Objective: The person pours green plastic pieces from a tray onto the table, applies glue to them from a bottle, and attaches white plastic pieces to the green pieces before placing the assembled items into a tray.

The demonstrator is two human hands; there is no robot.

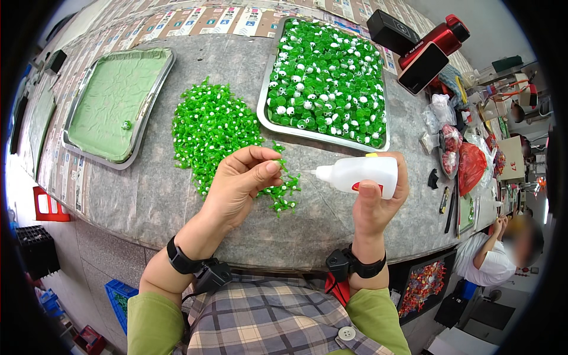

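My left hand [239,183] pinches a small green plastic piece [281,162] between thumb and forefinger. My right hand [374,213] is wrapped round a white squeeze bottle [358,173], tipped on its side. The bottle's thin nozzle [309,171] points left toward the pinched piece, with a small gap between them. Behind my left hand lies a heap of small green pieces with white dots [214,127]. A few loose green pieces [284,205] are scattered between my hands on the grey table covering.
A metal tray [331,139] full of green-and-white ball-like pieces stands behind my right hand. Another tray [109,97], lined in green, holds one piece at left. A phone [423,68], a red flask [438,40] and plastic bags [471,168] are at right. Another person [491,260] sits at far right.
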